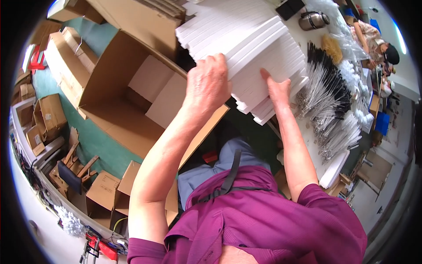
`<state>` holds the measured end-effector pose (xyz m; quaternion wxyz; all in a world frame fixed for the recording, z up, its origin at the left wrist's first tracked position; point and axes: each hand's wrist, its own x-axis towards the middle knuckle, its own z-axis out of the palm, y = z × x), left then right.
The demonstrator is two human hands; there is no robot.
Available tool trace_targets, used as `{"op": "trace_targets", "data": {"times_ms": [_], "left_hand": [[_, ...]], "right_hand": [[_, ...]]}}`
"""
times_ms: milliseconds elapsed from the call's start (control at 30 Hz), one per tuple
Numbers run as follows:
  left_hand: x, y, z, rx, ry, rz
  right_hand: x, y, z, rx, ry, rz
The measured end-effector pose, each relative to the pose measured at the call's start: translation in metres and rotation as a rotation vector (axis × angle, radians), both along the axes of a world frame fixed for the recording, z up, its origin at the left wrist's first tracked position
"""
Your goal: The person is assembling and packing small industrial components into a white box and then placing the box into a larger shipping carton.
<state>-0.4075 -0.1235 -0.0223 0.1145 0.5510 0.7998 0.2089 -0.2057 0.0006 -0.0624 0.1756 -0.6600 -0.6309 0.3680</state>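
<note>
Rows of flat white boxes (259, 53), packed on edge, lie across the table in front of me. My left hand (209, 83) is curled over the left end of a few of these boxes. Against the near face of the same group rests my right hand (278, 90), its thumb extended over the white surface and its other fingers partly hidden. To the left of my left hand stands a large open cardboard carton (118, 119), with flat white pieces (151, 79) inside against its wall and bottom.
Bundles of clear and black thin strips (329, 97) lie on the table at right, near a metal flask (314, 20). Folded cardboard (165, 9) stands behind the carton. Another person (369, 42) works at far right. More cartons (103, 191) sit at lower left.
</note>
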Motion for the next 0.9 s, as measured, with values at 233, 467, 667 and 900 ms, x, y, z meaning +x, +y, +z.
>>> {"op": "trace_targets", "data": {"times_ms": [233,467,667,900], "left_hand": [[0.008,0.014,-0.004,0.07,-0.1,-0.045],[-0.001,0.007,-0.01,0.031,-0.134,-0.035],[0.001,0.001,0.006,0.009,-0.174,-0.09],[0.06,-0.016,0.029,-0.016,-0.216,-0.22]], "right_hand": [[0.019,0.02,-0.014,-0.041,0.199,-0.026],[0.016,0.017,-0.034,0.091,0.136,-0.011],[0.028,0.012,-0.027,0.076,0.015,-0.067],[0.055,-0.031,0.013,-0.128,0.457,-0.202]]}}
